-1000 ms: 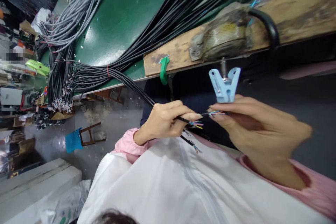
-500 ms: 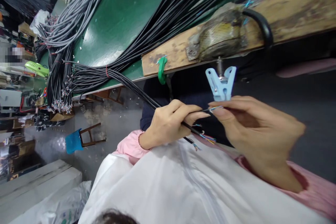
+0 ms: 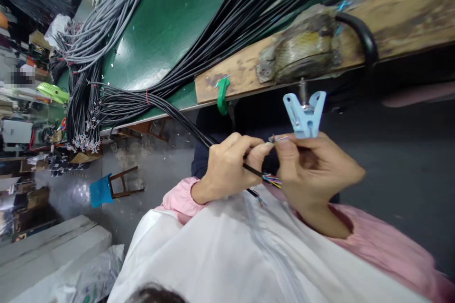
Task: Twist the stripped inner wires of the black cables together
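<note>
My left hand point(image 3: 234, 158) is closed round black cables point(image 3: 194, 130) that run down from the bench, and its thumb and forefinger pinch one cable's end. Thin coloured wires point(image 3: 281, 138) come out of that end, and my right hand point(image 3: 313, 165) pinches them between thumb and fingertips. Below, another cable end with coloured wires point(image 3: 272, 179) sticks out of my left hand, and a further stripped end point(image 3: 261, 201) hangs over the white apron. Just above my right fingers is a light-blue clip point(image 3: 305, 116) on a metal stem.
A wooden plank point(image 3: 238, 68) along the bench edge carries a tape-wrapped device point(image 3: 302, 49) and a green hook-shaped piece point(image 3: 222, 96). Black and grey cable bundles point(image 3: 106, 23) lie on the green bench top point(image 3: 170, 19). A blue stool point(image 3: 101, 190) stands on the floor.
My right hand has moved left, closer to my left hand, still pinching the thin wires. My left hand stays nearly in place round the cables.
</note>
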### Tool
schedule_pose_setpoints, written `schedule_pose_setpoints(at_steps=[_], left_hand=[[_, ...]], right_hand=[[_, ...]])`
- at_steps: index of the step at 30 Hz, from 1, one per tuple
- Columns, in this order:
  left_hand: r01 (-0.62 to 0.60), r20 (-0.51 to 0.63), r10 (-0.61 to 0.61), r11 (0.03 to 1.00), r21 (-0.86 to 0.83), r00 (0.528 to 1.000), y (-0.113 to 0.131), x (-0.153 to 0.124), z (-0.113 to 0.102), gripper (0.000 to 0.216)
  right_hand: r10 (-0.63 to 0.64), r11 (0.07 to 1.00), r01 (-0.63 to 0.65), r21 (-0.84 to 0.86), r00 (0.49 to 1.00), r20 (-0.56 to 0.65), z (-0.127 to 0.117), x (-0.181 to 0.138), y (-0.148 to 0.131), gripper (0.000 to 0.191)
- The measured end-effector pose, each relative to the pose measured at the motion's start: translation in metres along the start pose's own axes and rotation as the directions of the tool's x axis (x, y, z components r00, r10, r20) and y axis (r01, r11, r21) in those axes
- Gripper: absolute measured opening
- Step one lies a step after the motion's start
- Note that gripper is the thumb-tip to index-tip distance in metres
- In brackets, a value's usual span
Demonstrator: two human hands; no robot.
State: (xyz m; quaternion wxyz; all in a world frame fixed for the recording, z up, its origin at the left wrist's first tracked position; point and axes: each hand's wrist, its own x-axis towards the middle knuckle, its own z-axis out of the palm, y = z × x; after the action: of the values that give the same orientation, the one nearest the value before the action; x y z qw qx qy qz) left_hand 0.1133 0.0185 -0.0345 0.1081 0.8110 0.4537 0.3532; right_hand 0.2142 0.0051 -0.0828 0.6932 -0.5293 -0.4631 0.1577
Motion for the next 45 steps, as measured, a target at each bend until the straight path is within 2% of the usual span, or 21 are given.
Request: schedule_pose_setpoints(at_steps=[5,9,14,17,22,27,30,31,32,34,36,37,39,42,43,45], left_hand=[[0.031,0.028,-0.030,0.999,-0.031,0.999,-0.003,-0.002,0.000,0.044],[0.008,0.023,-0.006,0.996,-0.092,1.000,-0.005,-0.001,-0.001,0.041],[-0.019,0.042,0.026,0.988,-0.155,0.999,-0.008,-0.002,-0.001,0.038],[-0.027,0.064,0.038,0.985,-0.169,0.997,-0.011,-0.004,0.001,0.038],[-0.049,0.143,0.074,0.984,-0.171,0.987,-0.017,-0.007,0.004,0.046],[-0.100,0.222,0.138,0.980,-0.173,0.965,-0.023,-0.008,0.002,0.050],[-0.209,0.287,0.254,0.962,-0.177,0.924,-0.026,-0.010,-0.001,0.038],[-0.230,0.326,0.271,0.960,-0.157,0.906,-0.027,-0.010,-0.002,0.037],[-0.240,0.377,0.270,0.963,-0.126,0.886,-0.029,-0.011,-0.003,0.036],[-0.250,0.500,0.250,0.966,-0.068,0.829,-0.030,-0.011,-0.005,0.037],[-0.271,0.560,0.261,0.960,-0.067,0.786,-0.032,-0.011,-0.007,0.036],[-0.277,0.579,0.272,0.957,-0.082,0.769,-0.032,-0.012,-0.008,0.036],[-0.265,0.614,0.271,0.959,-0.103,0.742,-0.034,-0.013,-0.010,0.038],[-0.239,0.661,0.252,0.964,-0.112,0.707,-0.037,-0.014,-0.011,0.040],[-0.241,0.646,0.267,0.962,-0.130,0.715,-0.038,-0.014,-0.011,0.041],[-0.276,0.533,0.351,0.936,-0.218,0.770,-0.039,-0.013,-0.011,0.042]], right_hand=[[0.028,0.999,-0.028,0.018,1.000,-0.009,-0.005,0.004,0.002,0.013],[0.193,0.970,-0.199,0.139,0.980,0.050,-0.008,0.004,0.007,0.012],[0.359,0.864,-0.402,0.302,0.914,0.189,-0.013,-0.002,0.008,0.008],[0.399,0.830,-0.472,0.297,0.875,0.276,-0.017,-0.004,0.002,0.008],[0.403,0.842,-0.486,0.234,0.855,0.325,-0.026,0.004,-0.005,0.009],[0.299,0.915,-0.378,0.144,0.872,0.388,-0.035,0.012,-0.005,0.012],[0.277,0.909,-0.381,0.169,0.855,0.438,-0.035,0.013,-0.004,0.014],[0.239,0.923,-0.344,0.174,0.864,0.443,-0.035,0.014,-0.005,0.011],[0.171,0.951,-0.264,0.159,0.880,0.443,-0.035,0.015,-0.006,0.007],[-0.044,0.997,0.010,0.081,0.903,0.428,-0.036,0.019,-0.010,0.008],[-0.222,0.967,0.255,-0.020,0.876,0.428,-0.039,0.024,-0.014,0.014],[-0.261,0.946,0.318,-0.066,0.866,0.427,-0.041,0.026,-0.016,0.016],[-0.269,0.923,0.350,-0.162,0.886,0.379,-0.045,0.030,-0.017,0.019],[-0.241,0.909,0.330,-0.255,0.914,0.325,-0.048,0.030,-0.017,0.020],[-0.233,0.919,0.319,-0.234,0.914,0.331,-0.048,0.029,-0.017,0.020],[-0.221,0.952,0.283,-0.115,0.898,0.380,-0.046,0.027,-0.020,0.019]])
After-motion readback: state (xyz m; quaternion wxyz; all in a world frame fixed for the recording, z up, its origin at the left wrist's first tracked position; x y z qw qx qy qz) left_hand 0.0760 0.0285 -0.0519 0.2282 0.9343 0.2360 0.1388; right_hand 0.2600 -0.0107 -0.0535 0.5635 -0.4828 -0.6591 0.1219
